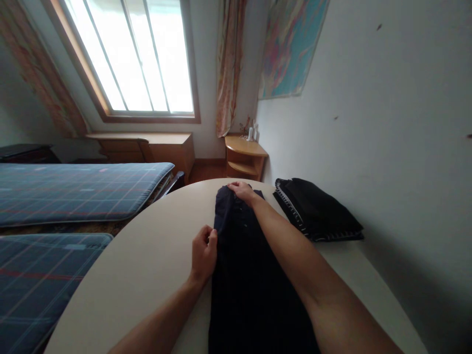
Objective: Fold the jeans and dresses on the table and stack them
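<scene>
A pair of dark trousers lies lengthwise before me on the round pale table, its near end running out of view at the bottom. My left hand is closed on the left edge of the cloth, thumb on top. Farther off, my right hand reaches across to the far end and pinches the fabric there between thumb and fingers. Small light spots show on the cloth just below the right hand. My right forearm hides part of the trousers' right side.
A stack of folded black clothes rests on the table's right, close to the white wall. To the left are two plaid mattresses. Beyond the table stand a corner shelf and a wooden desk beneath the window.
</scene>
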A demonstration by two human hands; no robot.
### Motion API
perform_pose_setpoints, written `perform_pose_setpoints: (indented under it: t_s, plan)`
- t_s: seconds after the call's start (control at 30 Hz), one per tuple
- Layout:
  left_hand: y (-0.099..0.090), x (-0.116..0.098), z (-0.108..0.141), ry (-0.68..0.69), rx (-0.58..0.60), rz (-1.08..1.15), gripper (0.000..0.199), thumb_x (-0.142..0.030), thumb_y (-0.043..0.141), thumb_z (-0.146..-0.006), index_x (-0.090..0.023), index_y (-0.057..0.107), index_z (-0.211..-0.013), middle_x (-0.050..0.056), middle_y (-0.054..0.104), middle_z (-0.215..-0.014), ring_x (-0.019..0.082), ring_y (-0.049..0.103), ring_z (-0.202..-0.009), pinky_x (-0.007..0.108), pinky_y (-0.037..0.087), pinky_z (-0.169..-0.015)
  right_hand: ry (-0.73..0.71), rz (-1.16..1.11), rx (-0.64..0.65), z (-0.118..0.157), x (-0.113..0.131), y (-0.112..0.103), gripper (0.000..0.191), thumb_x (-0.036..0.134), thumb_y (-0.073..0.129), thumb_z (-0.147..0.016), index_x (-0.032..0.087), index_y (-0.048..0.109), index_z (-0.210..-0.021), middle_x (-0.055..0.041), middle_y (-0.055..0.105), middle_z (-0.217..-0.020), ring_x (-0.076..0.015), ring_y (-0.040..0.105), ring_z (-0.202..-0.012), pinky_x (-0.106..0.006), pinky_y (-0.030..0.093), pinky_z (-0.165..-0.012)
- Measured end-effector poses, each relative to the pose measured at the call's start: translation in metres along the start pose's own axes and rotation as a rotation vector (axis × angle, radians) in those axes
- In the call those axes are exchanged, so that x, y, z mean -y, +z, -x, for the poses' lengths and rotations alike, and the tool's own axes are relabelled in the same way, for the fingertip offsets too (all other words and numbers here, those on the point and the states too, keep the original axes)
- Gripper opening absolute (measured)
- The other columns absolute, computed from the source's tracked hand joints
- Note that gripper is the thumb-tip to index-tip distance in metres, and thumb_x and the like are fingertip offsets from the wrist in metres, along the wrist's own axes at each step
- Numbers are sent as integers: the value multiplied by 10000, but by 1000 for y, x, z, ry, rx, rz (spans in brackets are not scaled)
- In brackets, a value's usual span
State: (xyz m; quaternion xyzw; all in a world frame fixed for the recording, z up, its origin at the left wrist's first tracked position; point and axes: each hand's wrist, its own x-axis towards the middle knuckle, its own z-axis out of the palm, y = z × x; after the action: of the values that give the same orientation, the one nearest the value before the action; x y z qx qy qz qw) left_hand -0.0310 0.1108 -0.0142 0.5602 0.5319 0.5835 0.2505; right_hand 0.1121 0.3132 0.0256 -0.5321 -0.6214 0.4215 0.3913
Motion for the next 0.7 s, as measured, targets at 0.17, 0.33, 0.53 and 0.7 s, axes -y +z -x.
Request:
perform_pose_setpoints:
  t_s: [0.17,0.33,0.53,0.7]
  plan:
    - [-7,14,-21,-251,-45,198,346,-522,644,-755,-199,525,-791,-38,560,-603,145,567,-539,256,468,-518,-51,-128,5,5,3,20,295,327,652,-897,158,656,-1139,-45,721,-925,-132,639,-829,-253,511,-802]
    - [-9,19,-28,-279,6,190,541,-587,689,-757,-158,550,-1056,63,689,-887,169,660,-667,226,474,-475,-113,-240,83,7,8,47,260,219,652,-875,166,668,-1129,-42,730,-940,-128,660,-848,-254,532,-820]
    - [-8,28,-24,-98,65,-1,487,-468,650,-868,-180,534,-1244,69,664,-1006,171,657,-760,266,533,-596,-172,-310,95,3,9,68,309,123,623,-841,177,669,-1141,-32,722,-1028,-113,664,-916,-237,519,-875]
    - [-6,17,-12,358,307,-345,457,-115,491,-912,-280,613,-1320,92,545,-1320,227,564,-1136,401,527,-942,-194,-290,101,4,5,55,327,90,594,-800,174,708,-1094,-16,724,-950,-113,651,-796,-234,537,-788]
